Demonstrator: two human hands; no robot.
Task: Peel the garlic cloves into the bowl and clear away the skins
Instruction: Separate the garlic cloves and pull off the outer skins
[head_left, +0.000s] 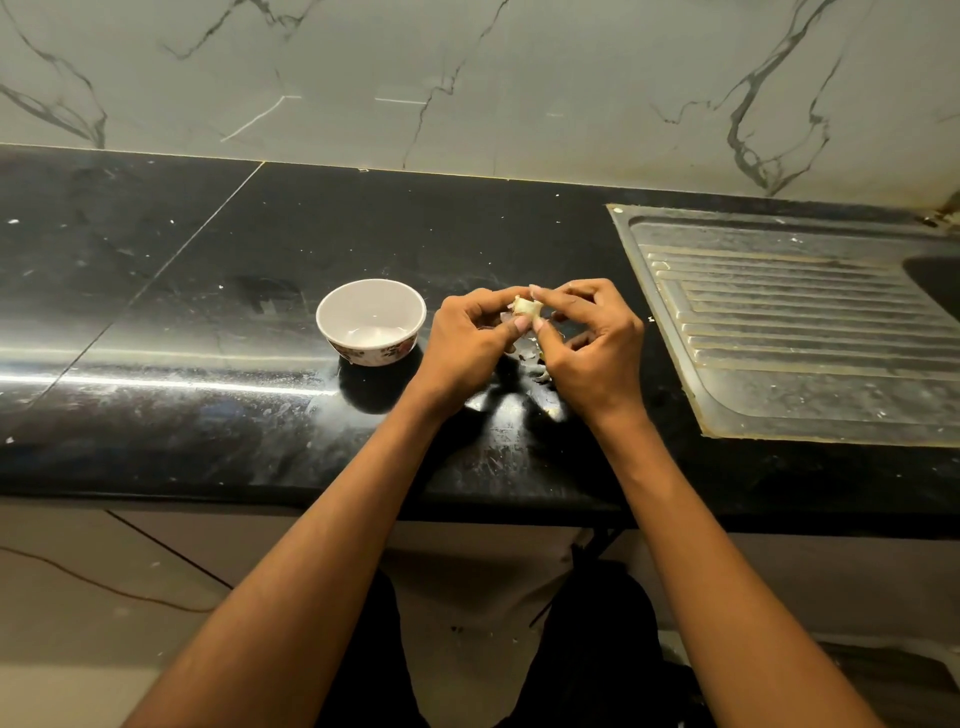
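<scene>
Dim, warm indoor light. A bright streak of glare runs across the glossy black desk (208, 291) at left of the frame. Soft shadows pool below the bowl (371, 321). Straight edges bow toward the frame's borders; focus is slightly soft throughout.

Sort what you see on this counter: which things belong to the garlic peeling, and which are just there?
In use: garlic clove, left hand, right hand, bowl, skins.
Just there: sink drainboard, floor cable.
</scene>
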